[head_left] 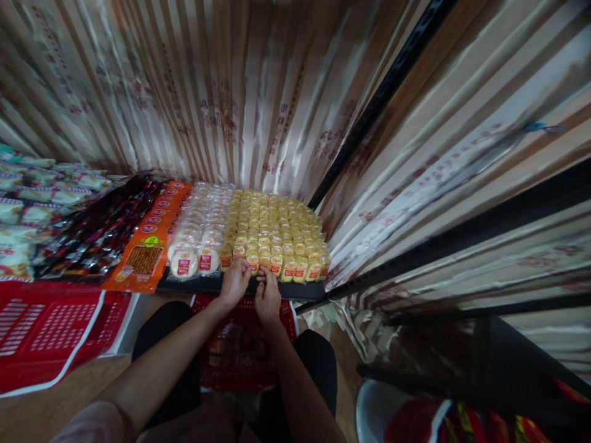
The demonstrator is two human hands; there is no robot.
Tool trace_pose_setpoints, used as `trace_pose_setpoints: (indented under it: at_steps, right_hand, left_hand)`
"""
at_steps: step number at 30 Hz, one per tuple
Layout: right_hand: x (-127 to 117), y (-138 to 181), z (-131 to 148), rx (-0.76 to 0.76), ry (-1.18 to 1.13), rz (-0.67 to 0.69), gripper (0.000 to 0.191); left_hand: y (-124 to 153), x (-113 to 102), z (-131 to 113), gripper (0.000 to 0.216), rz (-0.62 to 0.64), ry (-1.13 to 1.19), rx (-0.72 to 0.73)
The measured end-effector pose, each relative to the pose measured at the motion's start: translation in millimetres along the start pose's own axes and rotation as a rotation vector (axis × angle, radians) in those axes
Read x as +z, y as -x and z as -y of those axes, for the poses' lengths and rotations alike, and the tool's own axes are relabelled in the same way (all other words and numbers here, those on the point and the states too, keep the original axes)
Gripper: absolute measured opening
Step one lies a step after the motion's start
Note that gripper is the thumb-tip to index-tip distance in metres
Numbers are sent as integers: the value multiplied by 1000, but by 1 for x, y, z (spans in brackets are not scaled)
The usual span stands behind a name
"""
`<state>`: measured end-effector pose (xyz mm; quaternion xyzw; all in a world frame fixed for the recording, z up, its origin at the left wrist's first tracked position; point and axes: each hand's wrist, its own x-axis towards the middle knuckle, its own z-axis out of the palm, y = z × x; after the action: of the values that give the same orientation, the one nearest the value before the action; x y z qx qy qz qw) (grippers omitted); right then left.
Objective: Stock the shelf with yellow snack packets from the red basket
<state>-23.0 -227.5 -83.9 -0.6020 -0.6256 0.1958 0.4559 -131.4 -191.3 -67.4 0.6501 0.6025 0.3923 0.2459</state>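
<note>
Rows of small yellow wrapped snack packs (289,237) with orange-and-white labels cover the right end of a black shelf (302,289). At their front edge my left hand (234,283) is closed, its fingertips pinching the side of one yellow snack pack (252,261). My right hand (268,296) is beside it, fingers curled and pressed to the lower right of that same pack. Left of the yellow rows lie clear-wrapped round white crackers (183,263) with red labels. The undersides of my fingers are hidden.
An orange snack bag (145,252), dark shiny packets (99,231) and white packets (28,212) continue leftward. Red baskets (50,329) stand below the shelf, one between my knees. Striped curtains hang behind, with black metal posts (369,117) at the right.
</note>
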Motion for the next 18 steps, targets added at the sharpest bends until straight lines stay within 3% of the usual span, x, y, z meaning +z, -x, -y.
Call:
trace_pose_setpoints:
  at_steps: [6,13,18]
  right_hand:
    - [1,1,-3,-6,-10,1,49]
    - [-1,1,-5,-35,-31,9,49]
    - [-5,7,-2,-131,-122,4,43]
  left_hand:
    - [3,0,1,4,-25,-45,20]
    - [8,-1,-2,6,1,-88,-58]
    - [15,-9,-2,10,4,-75,23]
